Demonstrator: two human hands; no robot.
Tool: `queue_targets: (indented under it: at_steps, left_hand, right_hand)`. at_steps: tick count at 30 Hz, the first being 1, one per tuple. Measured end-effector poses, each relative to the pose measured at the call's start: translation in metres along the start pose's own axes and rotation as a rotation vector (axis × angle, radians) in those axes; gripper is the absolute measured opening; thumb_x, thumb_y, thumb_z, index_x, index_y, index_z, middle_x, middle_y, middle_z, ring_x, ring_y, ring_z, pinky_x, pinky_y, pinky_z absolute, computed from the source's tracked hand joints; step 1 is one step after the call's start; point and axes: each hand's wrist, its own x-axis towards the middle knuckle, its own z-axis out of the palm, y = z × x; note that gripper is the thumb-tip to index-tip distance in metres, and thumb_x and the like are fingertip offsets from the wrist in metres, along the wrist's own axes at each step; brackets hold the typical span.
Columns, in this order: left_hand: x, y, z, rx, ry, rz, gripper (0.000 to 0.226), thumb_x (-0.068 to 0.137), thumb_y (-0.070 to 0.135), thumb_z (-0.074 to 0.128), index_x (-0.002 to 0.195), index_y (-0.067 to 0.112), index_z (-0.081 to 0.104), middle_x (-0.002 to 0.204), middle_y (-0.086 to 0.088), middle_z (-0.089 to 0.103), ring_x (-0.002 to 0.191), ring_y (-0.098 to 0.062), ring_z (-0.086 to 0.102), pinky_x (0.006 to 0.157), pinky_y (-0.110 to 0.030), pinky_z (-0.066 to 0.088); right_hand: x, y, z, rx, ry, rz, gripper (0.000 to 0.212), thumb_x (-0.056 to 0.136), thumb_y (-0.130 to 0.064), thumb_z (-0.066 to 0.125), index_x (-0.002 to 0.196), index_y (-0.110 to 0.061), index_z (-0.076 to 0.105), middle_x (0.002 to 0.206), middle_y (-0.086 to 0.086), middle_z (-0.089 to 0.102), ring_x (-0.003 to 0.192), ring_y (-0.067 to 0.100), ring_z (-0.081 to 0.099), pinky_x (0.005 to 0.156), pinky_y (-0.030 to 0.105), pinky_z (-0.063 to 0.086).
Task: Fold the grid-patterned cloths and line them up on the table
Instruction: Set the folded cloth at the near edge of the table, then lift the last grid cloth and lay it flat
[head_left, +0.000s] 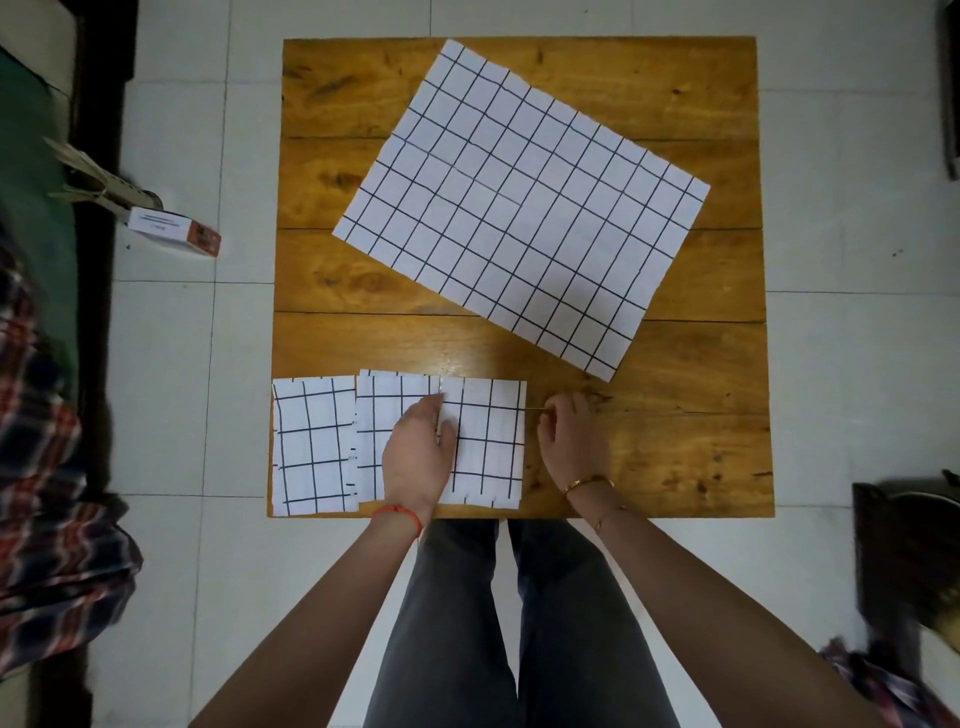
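Note:
Three folded white cloths with black grid lines lie in a row along the near edge of the wooden table (675, 441): one at the left (311, 447), a middle one (379, 421) and a right one (488, 441). My left hand (421, 447) rests flat on the seam between the middle and right cloths. My right hand (571, 441) sits just right of the right cloth, its fingers curled and pinching a thin thread at the cloth's edge. A large unfolded grid cloth (519, 208) lies spread at an angle across the far half of the table.
White tiled floor surrounds the table. A small white and red box (174, 231) and a shuttlecock (104, 176) lie on the floor to the left. Plaid fabric (47, 493) hangs at the far left. A dark object (904, 561) stands at the right.

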Motion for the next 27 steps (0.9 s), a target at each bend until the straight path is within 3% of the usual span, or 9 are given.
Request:
queue_targets:
  at_steps: [4,10,13,19,27]
  left_hand:
    - [0.033,0.010,-0.003,0.076,0.029,0.197,0.039,0.092,0.012,0.052,0.132,0.011,0.054,0.128,-0.008,0.058,0.120,-0.024,0.050,0.102,-0.032,0.042]
    - [0.101,0.032,-0.011,0.299,0.030,0.328,0.053,0.087,0.011,0.055,0.139,0.012,0.044,0.144,-0.008,0.043,0.133,-0.028,0.035,0.110,-0.045,0.034]
    - [0.127,0.040,-0.014,0.426,-0.008,0.306,0.059,0.090,0.017,0.053,0.146,0.015,0.033,0.155,-0.005,0.029,0.142,-0.028,0.023,0.115,-0.044,0.026]
    - [0.149,0.050,-0.011,0.523,-0.114,0.212,0.063,0.095,0.023,0.047,0.151,0.019,0.018,0.161,-0.002,0.011,0.147,-0.027,0.006,0.119,-0.051,0.013]
    - [0.130,0.057,0.012,0.578,-0.184,0.390,0.062,0.096,0.028,0.042,0.152,0.020,0.018,0.157,-0.003,0.022,0.148,-0.026,0.008,0.119,-0.052,0.008]
  right_hand:
    - [0.032,-0.006,-0.011,-0.072,0.105,-0.162,0.037,0.091,-0.017,0.048,0.126,-0.008,0.051,0.127,0.011,0.051,0.119,0.027,0.047,0.099,0.039,0.045]
    - [0.075,-0.005,-0.020,-0.198,-0.031,-0.281,0.052,0.096,-0.023,0.042,0.145,-0.012,0.031,0.149,0.010,0.034,0.140,0.030,0.028,0.114,0.048,0.027]
    - [0.090,0.004,-0.023,-0.237,-0.073,-0.279,0.053,0.098,-0.027,0.038,0.148,-0.015,0.025,0.150,0.009,0.033,0.141,0.029,0.026,0.115,0.049,0.023]
    - [0.118,0.034,-0.047,-0.269,-0.091,-0.277,0.048,0.097,-0.028,0.037,0.143,-0.014,0.032,0.144,0.008,0.039,0.136,0.027,0.032,0.110,0.052,0.029]
    - [0.176,0.067,-0.103,-0.397,-0.046,-0.207,0.044,0.098,-0.025,0.036,0.139,-0.010,0.036,0.139,0.013,0.044,0.133,0.031,0.035,0.111,0.056,0.023]
